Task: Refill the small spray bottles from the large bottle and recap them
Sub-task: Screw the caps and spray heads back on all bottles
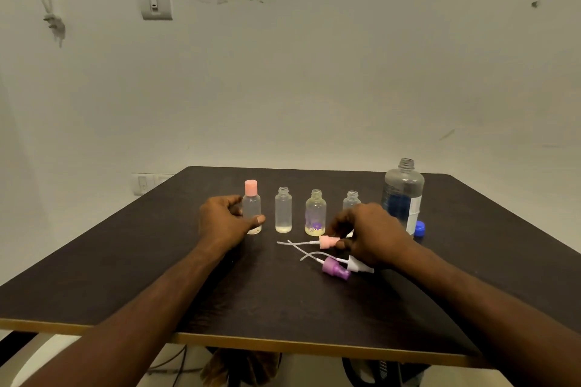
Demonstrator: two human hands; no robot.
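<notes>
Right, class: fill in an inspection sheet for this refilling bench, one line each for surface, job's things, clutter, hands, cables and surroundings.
Surface: dark table with a pale front edge.
Job's things: four small bottles in a row: capped bottle, plain open bottle, flowered bottle, fourth bottle partly hidden; large bottle uncapped, blue cap beside it; pink sprayer, purple sprayer and white sprayer lying loose.
Clutter: nothing seen.
Hands: left hand grips the capped bottle; right hand pinches the pink sprayer.
Cables: cord hanging on the wall; wires under the table.
Surroundings: pale wall, wall switch.
</notes>
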